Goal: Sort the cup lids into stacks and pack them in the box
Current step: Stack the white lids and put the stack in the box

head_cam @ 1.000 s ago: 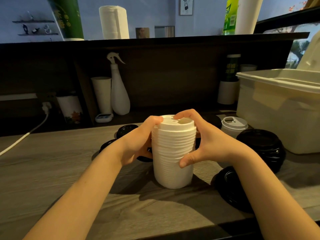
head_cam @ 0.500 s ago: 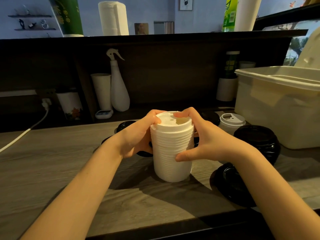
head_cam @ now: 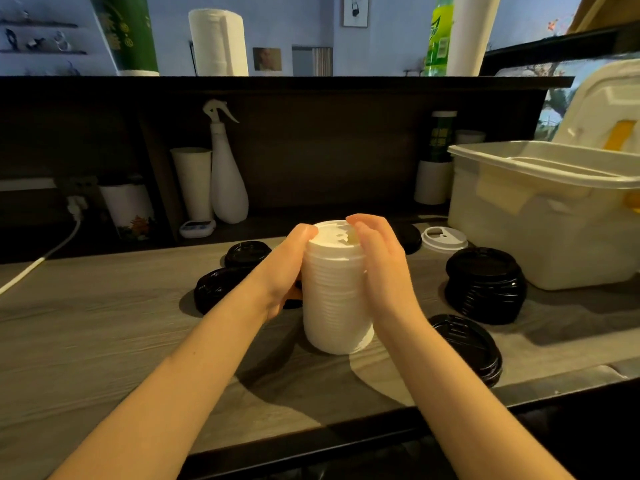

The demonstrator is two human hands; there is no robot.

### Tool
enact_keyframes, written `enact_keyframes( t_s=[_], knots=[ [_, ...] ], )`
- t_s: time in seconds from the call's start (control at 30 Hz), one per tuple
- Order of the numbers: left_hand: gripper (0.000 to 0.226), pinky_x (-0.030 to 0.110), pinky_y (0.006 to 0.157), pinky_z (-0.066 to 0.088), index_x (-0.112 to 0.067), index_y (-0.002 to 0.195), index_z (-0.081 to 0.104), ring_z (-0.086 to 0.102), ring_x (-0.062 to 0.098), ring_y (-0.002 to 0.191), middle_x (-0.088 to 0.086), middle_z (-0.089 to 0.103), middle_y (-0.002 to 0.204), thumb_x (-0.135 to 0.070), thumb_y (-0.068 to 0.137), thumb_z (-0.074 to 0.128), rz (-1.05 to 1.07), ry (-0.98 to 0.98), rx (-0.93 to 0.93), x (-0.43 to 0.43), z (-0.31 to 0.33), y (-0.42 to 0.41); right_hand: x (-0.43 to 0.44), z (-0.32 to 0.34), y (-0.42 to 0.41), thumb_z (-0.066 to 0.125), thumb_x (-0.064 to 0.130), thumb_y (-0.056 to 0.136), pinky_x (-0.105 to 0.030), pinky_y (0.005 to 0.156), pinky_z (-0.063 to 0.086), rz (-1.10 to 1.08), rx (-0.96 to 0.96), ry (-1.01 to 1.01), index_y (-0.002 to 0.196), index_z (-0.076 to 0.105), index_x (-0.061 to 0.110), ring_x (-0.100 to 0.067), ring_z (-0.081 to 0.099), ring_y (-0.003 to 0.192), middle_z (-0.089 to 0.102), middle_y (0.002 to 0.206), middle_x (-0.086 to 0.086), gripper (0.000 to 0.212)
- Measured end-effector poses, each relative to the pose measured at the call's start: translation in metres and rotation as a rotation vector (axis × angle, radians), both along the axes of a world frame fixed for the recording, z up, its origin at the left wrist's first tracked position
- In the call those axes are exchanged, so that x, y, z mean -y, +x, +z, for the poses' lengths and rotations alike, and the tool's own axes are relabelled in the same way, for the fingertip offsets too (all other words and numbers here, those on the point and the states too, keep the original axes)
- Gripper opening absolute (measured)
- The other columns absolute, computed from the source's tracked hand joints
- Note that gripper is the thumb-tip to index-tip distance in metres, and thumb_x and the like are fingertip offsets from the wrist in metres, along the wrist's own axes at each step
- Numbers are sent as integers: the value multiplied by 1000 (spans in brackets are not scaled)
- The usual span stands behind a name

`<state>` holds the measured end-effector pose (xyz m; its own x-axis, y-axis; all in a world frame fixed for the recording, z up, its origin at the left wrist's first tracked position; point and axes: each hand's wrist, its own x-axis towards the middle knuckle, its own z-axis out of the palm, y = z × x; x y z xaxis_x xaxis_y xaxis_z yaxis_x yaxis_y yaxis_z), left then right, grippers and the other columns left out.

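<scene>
Progress so far: roughly mid-sort, nothing visibly packed. White lid stack [head_cam: 334,306] standing on the counter [head_cam: 104,323], squeezed between both hands: left hand [head_cam: 282,271] wrapped round its side with thumb at the top rim, right hand [head_cam: 382,268] pressed flat against the other side, fingertips up top. Black lid stack [head_cam: 485,282] already built, just beside the box [head_cam: 554,237]. Probably left to do: one stray white lid [head_cam: 444,237], several loose black lids [head_cam: 221,285], then both stacks into the box. Can't see inside the box.
</scene>
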<state>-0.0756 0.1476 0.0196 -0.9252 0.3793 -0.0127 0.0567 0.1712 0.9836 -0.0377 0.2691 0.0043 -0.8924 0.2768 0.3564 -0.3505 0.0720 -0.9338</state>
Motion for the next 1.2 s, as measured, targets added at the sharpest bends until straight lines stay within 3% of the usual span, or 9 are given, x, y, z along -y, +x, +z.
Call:
enact_keyframes(
  t_s=[0.1,0.23,0.4,0.57,0.7,0.9,0.97,1.03,1.2],
  knots=[
    [41,33,80,46,-19,118,57,58,20,103,8,64,112,-38,97,28,54,30,-67,-8,-2,3,5,-5,-2,47,18,91,-24,68,44,-79,-48,-76,98,59,20,-4,54,78,57,85,10,14],
    [39,31,79,47,-15,114,58,58,22,102,12,63,113,-32,97,27,65,51,-68,-9,-1,3,6,-13,-3,42,32,79,-23,63,42,-125,-89,-24,95,58,25,4,51,69,55,80,11,23],
    [40,32,72,47,-7,125,41,54,24,102,17,54,122,-32,94,32,106,68,-72,-5,-6,-1,3,-13,-8,42,34,79,-9,60,42,-70,-121,10,99,59,25,10,52,75,57,87,12,28],
    [61,41,90,47,-11,126,47,55,28,112,17,57,123,-46,78,35,81,51,-16,-6,-7,3,4,-13,-7,41,36,79,-16,71,42,-64,-114,-7,105,57,28,-3,54,95,57,100,13,31],
    [37,34,83,45,-15,114,56,56,22,103,13,62,113,-35,95,32,110,24,6,-3,0,3,3,-8,-8,44,33,94,-20,79,43,7,-31,13,123,50,27,-8,52,106,52,111,14,30],
    [21,32,70,39,-16,74,51,46,12,72,7,49,77,-27,90,44,113,-167,-100,2,19,-16,-35,12,-17,37,39,99,-23,92,40,70,101,118,133,47,22,-9,48,117,52,126,7,40],
    [28,27,63,38,-5,94,59,47,8,70,10,49,79,-30,88,49,91,-329,-227,-2,27,-31,-59,25,-25,41,38,97,-20,79,41,20,143,178,128,49,23,-9,50,110,54,118,7,36],
    [31,24,67,39,-14,113,57,51,7,84,-3,54,92,-34,90,51,56,-418,-298,-12,42,-42,-87,37,-37,48,34,95,-18,70,40,-30,187,323,122,54,22,-11,53,104,56,112,5,30],
    [35,19,73,40,-23,126,50,48,10,105,-7,51,115,-34,93,51,-173,-632,-366,-49,73,-73,-155,48,-80,56,29,92,-30,79,45,-183,378,740,115,59,15,-18,56,95,60,107,-3,27]
  ],
)
